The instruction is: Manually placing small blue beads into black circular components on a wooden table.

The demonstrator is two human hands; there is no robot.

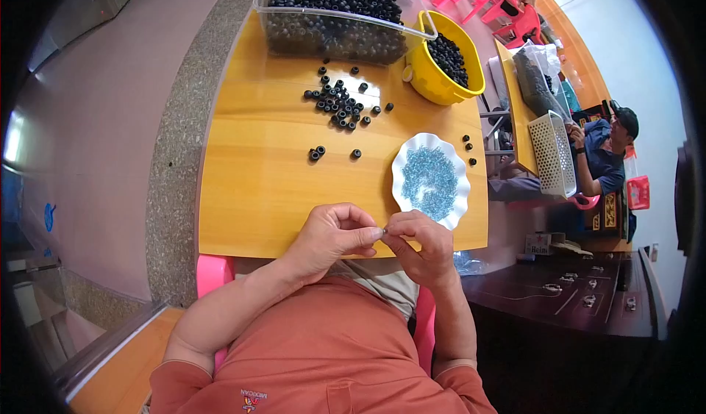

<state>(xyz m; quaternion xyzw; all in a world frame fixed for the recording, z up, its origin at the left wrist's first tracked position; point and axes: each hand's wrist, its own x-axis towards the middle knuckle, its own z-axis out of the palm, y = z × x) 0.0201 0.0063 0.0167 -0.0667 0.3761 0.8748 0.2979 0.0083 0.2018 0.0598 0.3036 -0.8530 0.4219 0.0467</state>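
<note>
Head view, looking down at a yellow wooden surface point(257, 186). Both hands meet at its near edge, fingertips touching: left hand point(331, 234) curled with thumb and forefinger pinched narrow, right hand point(421, 241) likewise pinched, and between the two sets of fingertips sits a tiny dark piece point(382, 231), too small to identify and mostly hidden. Just beyond the right hand lies a white scalloped plate point(460, 193) holding a heap of small pale-blue parts point(429, 173). Farther out, mid-surface, a loose scatter of small black rubber rings point(340, 103), with three more rings point(318, 152) apart from it and nearer the hands; a few others lie just right of the plate. At the far edge stands a clear plastic rectangular bin point(334, 35) full of the same black rings, and touching its right corner a yellow plastic bowl point(434, 79), also filled with them. Person wears an orange shirt point(323, 355) and sits on a pink plastic seat point(212, 273). Another person in a blue shirt point(604, 160) sits at a neighbouring table on the right, beside a white perforated basket point(553, 153)
</note>
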